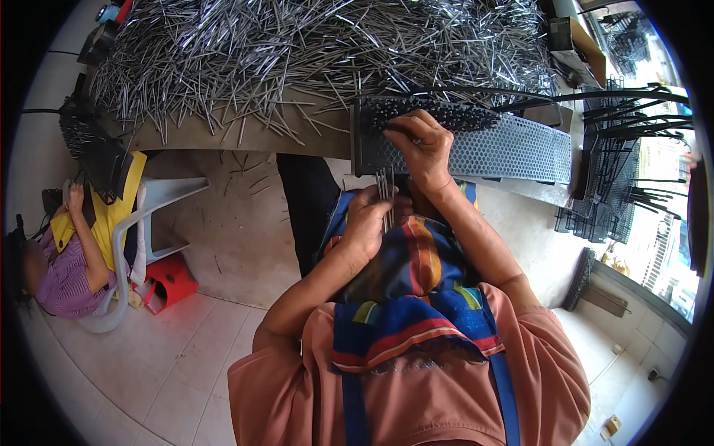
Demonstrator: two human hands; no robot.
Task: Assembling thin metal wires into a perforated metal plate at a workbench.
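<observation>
My left hand [366, 219] is closed round a small bundle of thin metal rods [384, 184] that stand up out of its fingers, just in front of my body. Beyond it lies a long grey perforated rack [520, 154], its face full of small round holes. Along the rack's far side, several dark rod ends [465, 115] stick up in rows. Over the rack's left part my right hand [425, 145] is bent down with thumb and fingertips pinched together. Whatever is between those fingertips is too small to make out.
A wide heap of loose metal rods [312, 59] covers the table [167, 135] behind the rack. At the right stand dark wire racks [610, 163] and a cardboard box [584, 52]. A co-worker [74, 267] sits on a pale chair [123, 260] at the left, near a red container [172, 282].
</observation>
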